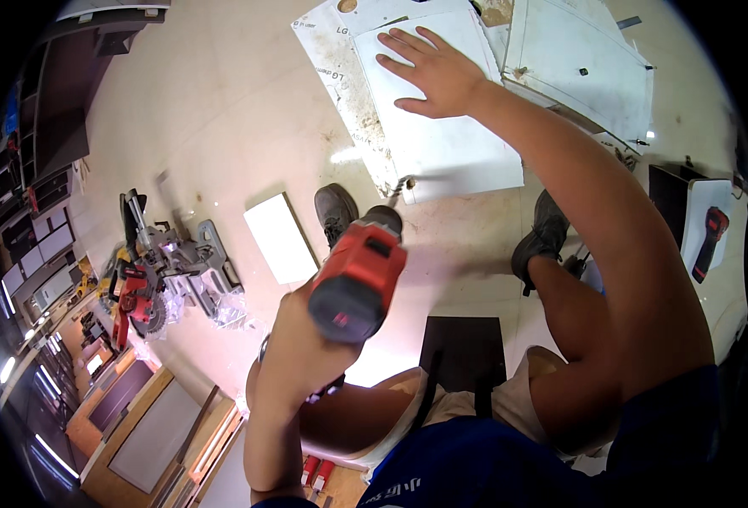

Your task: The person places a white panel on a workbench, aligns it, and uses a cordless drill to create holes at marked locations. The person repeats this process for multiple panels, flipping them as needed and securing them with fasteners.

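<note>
My left hand [302, 351] is wrapped round the grip of a red and black cordless drill [359, 267]. The dark drill bit [399, 188] points away from me, its tip by a small brown-edged hole near the near left corner of a white board [454, 157]. Whether the bit touches the board I cannot tell. My right hand [433, 74] lies flat on the far part of this board, fingers spread. Underneath is a larger white printed sheet [340, 85] dusted with brown shavings.
More white panels [569, 68] lie at the far right. A small white panel [280, 237] rests beside my left shoe [335, 212]. Further left stands a mitre saw [158, 271]. To the right, a red and black tool [710, 244] sits on a box. A dark stool [463, 347] is between my legs.
</note>
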Demonstrator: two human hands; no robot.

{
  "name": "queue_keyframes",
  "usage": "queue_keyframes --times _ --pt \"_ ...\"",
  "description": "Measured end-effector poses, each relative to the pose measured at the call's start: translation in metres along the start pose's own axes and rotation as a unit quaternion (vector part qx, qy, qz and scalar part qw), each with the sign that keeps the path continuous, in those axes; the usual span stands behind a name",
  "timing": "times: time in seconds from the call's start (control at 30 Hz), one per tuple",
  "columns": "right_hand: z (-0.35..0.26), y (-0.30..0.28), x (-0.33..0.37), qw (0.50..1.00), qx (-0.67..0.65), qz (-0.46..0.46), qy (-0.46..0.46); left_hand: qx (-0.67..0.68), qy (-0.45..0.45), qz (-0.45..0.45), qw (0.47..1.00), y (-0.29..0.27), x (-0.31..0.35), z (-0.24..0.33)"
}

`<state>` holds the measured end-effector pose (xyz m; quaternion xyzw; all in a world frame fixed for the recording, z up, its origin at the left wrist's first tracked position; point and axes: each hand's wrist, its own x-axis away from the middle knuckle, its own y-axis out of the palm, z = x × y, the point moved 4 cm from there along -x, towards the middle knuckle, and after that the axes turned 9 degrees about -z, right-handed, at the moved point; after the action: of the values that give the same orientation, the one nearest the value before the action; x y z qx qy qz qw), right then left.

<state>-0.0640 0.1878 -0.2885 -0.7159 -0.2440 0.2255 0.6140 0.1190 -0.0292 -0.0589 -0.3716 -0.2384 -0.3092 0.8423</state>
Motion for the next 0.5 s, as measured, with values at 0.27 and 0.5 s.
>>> queue_keyframes --times 0.27,0.5 --pt "0.0 0.002 -0.002 1.0 0.016 -0.016 0.007 0.059 -0.046 0.023 0.997 -0.019 0.027 0.001" --pt "0.001 0.001 -0.001 1.0 -0.002 -0.006 -0.003 0.078 -0.049 -0.06 0.994 -0.001 0.009 -0.003"
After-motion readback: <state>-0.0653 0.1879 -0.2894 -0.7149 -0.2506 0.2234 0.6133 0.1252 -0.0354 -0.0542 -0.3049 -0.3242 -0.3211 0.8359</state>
